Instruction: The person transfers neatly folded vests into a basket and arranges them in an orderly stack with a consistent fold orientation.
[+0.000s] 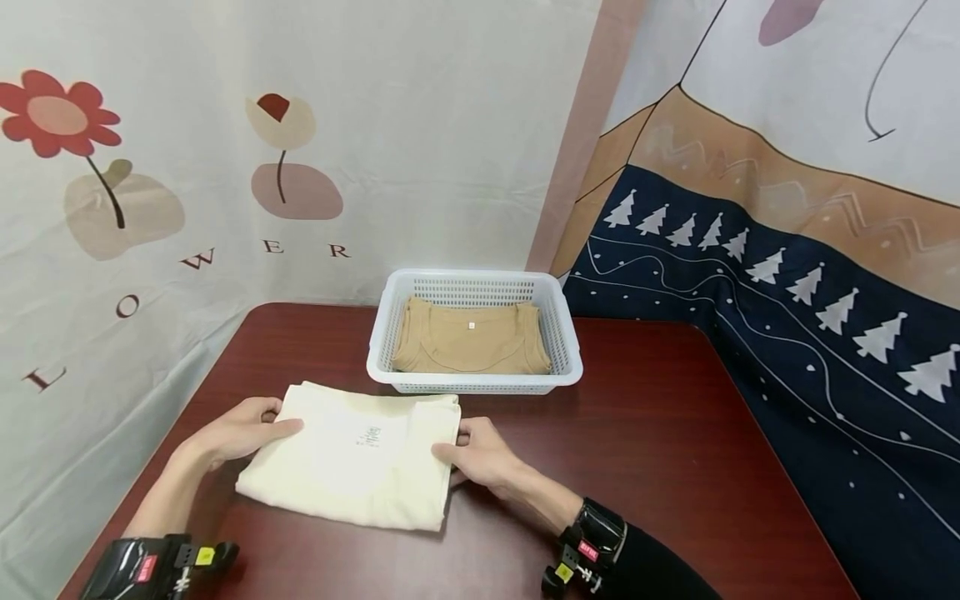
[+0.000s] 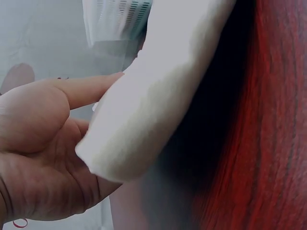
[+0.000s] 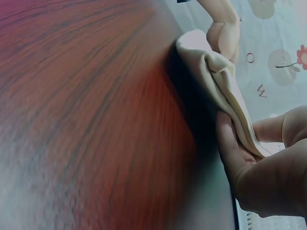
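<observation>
A cream folded garment (image 1: 352, 467), with a small printed label near its middle, is held between both hands just above the table. My left hand (image 1: 238, 431) grips its left side, thumb on top and fingers beneath. On the opposite side my right hand (image 1: 483, 454) pinches the edge, thumb over the top layer. The right wrist view shows the stacked layers of the cloth (image 3: 223, 88) between that thumb and fingers. In the left wrist view the rounded fold (image 2: 139, 120) lies against the left palm, with dark shadow under it.
Behind the garment stands a white plastic basket (image 1: 562, 367) with perforated walls, a folded tan garment (image 1: 472, 337) lying inside. The dark red table (image 1: 637, 467) backs onto a printed cloth (image 1: 450, 167), and a navy patterned cloth (image 1: 750, 350) hangs along its right side.
</observation>
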`<state>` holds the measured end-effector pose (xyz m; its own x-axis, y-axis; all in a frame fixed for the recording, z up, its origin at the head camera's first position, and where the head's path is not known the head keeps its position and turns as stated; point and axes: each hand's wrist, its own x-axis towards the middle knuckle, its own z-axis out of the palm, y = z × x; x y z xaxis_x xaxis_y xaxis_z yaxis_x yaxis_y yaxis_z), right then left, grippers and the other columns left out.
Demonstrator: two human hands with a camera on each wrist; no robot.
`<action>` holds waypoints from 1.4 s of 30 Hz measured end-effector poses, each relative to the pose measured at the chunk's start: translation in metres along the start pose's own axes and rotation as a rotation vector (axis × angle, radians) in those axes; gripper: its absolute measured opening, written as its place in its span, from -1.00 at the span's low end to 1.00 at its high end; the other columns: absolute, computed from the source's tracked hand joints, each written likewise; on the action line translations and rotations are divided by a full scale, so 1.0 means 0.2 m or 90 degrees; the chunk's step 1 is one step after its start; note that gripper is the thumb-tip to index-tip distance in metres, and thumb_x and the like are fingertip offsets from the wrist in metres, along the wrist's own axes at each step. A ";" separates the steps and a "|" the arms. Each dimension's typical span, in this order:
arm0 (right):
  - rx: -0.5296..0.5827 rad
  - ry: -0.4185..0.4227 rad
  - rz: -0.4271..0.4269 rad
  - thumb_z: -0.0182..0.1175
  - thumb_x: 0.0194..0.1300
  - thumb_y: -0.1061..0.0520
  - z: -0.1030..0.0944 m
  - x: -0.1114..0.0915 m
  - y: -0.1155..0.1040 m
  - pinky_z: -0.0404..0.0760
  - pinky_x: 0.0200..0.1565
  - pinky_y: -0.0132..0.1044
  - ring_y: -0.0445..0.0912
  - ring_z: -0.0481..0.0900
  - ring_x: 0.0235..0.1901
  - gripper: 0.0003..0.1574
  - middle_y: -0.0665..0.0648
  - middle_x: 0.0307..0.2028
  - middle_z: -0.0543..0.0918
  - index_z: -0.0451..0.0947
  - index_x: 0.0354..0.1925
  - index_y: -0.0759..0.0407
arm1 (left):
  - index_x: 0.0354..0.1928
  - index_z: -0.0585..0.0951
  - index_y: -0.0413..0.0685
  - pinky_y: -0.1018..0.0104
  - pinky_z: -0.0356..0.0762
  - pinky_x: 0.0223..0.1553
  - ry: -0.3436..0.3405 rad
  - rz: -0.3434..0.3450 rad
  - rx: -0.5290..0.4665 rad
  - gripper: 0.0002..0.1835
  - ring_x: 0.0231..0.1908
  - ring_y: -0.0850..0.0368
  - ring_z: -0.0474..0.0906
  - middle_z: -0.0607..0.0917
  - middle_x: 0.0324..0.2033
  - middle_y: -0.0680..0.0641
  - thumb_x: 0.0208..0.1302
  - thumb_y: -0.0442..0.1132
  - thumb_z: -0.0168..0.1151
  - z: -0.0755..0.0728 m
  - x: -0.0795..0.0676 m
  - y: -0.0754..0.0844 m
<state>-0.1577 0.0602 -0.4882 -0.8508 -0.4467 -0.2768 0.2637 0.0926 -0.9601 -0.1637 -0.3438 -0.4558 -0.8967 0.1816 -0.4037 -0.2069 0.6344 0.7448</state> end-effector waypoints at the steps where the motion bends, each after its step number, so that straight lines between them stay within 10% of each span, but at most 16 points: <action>1: -0.003 -0.003 0.001 0.34 0.51 0.30 -0.01 -0.01 0.00 0.95 -0.22 -0.06 0.00 0.88 -0.23 -0.69 0.29 -0.15 0.90 0.68 0.11 0.50 | 0.25 0.55 -0.44 0.17 0.79 -0.22 -0.008 0.001 -0.013 -0.51 -0.22 0.04 0.73 0.75 -0.16 -0.15 0.73 -0.06 0.25 0.01 -0.01 0.00; 18: -0.057 -0.056 -0.008 0.35 0.51 0.25 -0.25 -0.14 -0.05 0.95 -0.14 -0.01 -0.02 0.90 -0.18 -0.64 0.28 -0.13 0.90 0.70 0.15 0.46 | 0.49 0.40 -0.48 -0.01 0.92 -0.04 -0.151 0.080 -0.160 -0.40 -0.07 -0.01 0.88 0.83 0.01 -0.16 0.73 -0.13 0.26 0.07 -0.05 0.04; 42: -0.110 -0.072 -0.055 0.37 0.58 0.21 -0.46 -0.28 -0.19 0.95 -0.09 0.05 -0.01 0.91 -0.13 -0.58 0.30 -0.02 0.91 0.68 0.27 0.41 | 0.47 0.46 -0.39 -0.03 0.91 -0.03 -0.158 0.178 -0.146 -0.49 0.00 -0.06 0.90 0.81 0.07 -0.26 0.72 -0.19 0.26 0.09 -0.11 0.22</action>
<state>-0.1620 0.1638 -0.4389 -0.8075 -0.5560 -0.1972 0.1026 0.1967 -0.9751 -0.1455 -0.3061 -0.4225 -0.8152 0.5156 -0.2637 -0.0757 0.3565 0.9312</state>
